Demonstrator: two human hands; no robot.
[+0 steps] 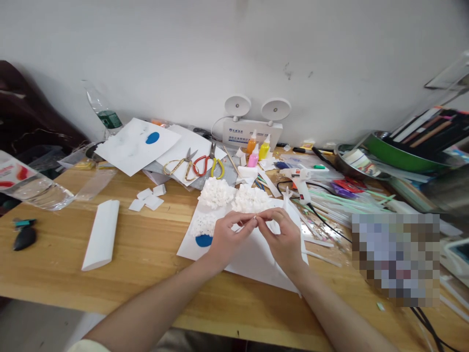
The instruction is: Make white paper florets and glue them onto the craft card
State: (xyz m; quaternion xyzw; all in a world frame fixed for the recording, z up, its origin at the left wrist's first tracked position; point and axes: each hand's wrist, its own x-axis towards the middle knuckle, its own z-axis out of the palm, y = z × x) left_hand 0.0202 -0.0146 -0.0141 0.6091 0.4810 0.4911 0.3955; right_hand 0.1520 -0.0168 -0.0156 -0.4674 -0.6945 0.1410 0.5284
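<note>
1. Two bare hands meet over the white sheet [249,266]: left hand [227,238] and right hand [284,239]. Both grips are narrow, thumb against forefinger, closed on a small white piece [255,219]. Fingers hide most of the piece; its shape and material cannot be determined.

2. Location of the piece: above the sheet, at the meeting point of the fingertips, near the ruffled white clusters [217,193]. Three clusters are visible — two at the far edge of the sheet, one nearer, beside the left hand.

3. Blue disc [203,240]: on the sheet, partly covered by the nearer cluster.

4. Hot glue gun [301,186]: right of the sheet, among thin strips; its black cable runs right toward a pixelated area [395,259], whose contents are unreadable.

5. Beyond the clusters: pink bottle [253,157], orange bottle [251,144] and yellow bottle [264,148], standing before a twin-lamp emergency light [252,128]. Small print on the light is illegible.

6. Gold-handled scissors [182,167] and red-and-yellow-handled cutters [210,164]: lying on papers, left of the bottles.

7. Left side of the wooden table [154,288]: white paper squares [148,201], a flattened white paper tube [101,235] and a black object [25,238] of uncertain type.

8. Green pan [399,152]: far right, its contents overlapping and partly indistinct.
</note>
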